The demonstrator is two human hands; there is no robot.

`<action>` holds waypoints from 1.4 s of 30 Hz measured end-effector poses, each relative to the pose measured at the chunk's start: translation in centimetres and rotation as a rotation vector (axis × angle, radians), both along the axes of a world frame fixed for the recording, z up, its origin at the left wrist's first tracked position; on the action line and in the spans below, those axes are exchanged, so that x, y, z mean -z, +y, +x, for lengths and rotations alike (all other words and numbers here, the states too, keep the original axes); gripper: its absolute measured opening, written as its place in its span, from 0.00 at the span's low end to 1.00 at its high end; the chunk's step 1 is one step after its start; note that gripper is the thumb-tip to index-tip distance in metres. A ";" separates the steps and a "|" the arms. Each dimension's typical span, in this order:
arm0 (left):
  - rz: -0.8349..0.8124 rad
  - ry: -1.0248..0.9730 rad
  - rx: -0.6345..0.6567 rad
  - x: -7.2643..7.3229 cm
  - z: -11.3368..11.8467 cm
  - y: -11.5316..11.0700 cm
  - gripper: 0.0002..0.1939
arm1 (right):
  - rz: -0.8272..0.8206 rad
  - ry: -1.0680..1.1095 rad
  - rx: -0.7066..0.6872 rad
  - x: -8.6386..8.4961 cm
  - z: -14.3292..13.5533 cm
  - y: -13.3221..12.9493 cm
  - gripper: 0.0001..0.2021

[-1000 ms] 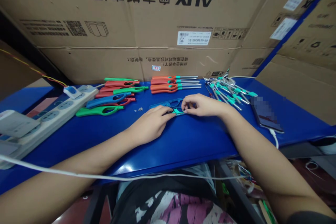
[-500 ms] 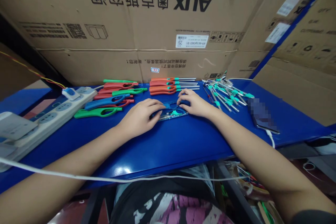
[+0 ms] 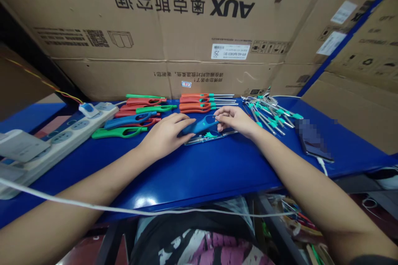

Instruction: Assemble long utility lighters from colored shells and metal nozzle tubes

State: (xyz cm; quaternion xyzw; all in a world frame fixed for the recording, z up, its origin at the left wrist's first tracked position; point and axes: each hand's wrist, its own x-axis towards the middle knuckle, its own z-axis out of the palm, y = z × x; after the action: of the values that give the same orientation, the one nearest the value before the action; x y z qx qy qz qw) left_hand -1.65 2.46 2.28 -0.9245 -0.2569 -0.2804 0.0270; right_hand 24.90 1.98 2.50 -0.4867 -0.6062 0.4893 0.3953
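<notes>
A blue lighter handle [image 3: 199,126] is between my two hands, just above the table. My left hand [image 3: 166,134] grips its left end with thumb and fingers. At the handle's right end, my right hand [image 3: 234,121] has its fingers curled in a pinch on the tip. Below the handle, a metal lighter tube with a teal trigger piece [image 3: 209,136] lies on the blue table [image 3: 186,174]. To the left are several loose handles in red, green and blue, such as a green handle [image 3: 120,133]. Orange-red lighters with metal tubes [image 3: 195,108] lie stacked behind my hands.
A pile of metal tubes with teal pieces [image 3: 270,114] lies right of my right hand. Further right is a phone [image 3: 314,140] with a white cable. A power strip [image 3: 62,136] stands at left. A cardboard wall [image 3: 174,49] closes off the back. A white cable [image 3: 149,213] hangs across the front.
Blue handle parts that lay low on the table under my fingers are now lifted and tilted as one handle. My right hand has shifted slightly right, and the view has moved a little.
</notes>
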 end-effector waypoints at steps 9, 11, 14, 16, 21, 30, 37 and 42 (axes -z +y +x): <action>-0.165 0.032 0.007 0.2 0.2 -0.4 0.18 | 0.347 -0.390 -0.137 0.4 0.3 -0.6 0.18; -0.192 0.062 0.008 0.1 0.2 -0.5 0.18 | 0.428 -0.479 -0.159 0.5 0.3 -0.7 0.19; -0.201 0.113 0.008 0.0 0.1 -0.7 0.18 | 0.521 -0.547 -0.200 0.4 0.5 -0.6 0.18; -0.204 0.147 0.013 -0.2 0.1 -0.8 0.17 | 0.559 -0.576 -0.241 0.3 0.7 -0.6 0.18; -0.226 0.202 0.032 -0.3 0.1 -0.8 0.17 | 0.600 -0.639 -0.299 0.2 0.9 -0.7 0.17; -0.227 0.227 0.024 -0.2 0.0 -0.7 0.17 | 0.620 -0.671 -0.327 0.0 0.8 -0.8 0.16; -0.235 0.250 -0.011 -0.1 0.2 -0.7 0.16 | 0.613 -0.684 -0.349 0.2 0.8 -0.5 0.16; -0.117 0.364 -0.061 -0.1 0.8 -1.5 0.13 | 0.612 -0.783 -0.359 -0.1 0.4 -1.0 0.15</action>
State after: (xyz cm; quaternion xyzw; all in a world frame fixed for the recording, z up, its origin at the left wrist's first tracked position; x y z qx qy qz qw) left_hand -0.84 1.01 2.42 -0.9517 -0.2914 -0.0922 0.0278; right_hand 25.32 0.97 2.61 -0.3838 -0.8975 0.1314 0.1731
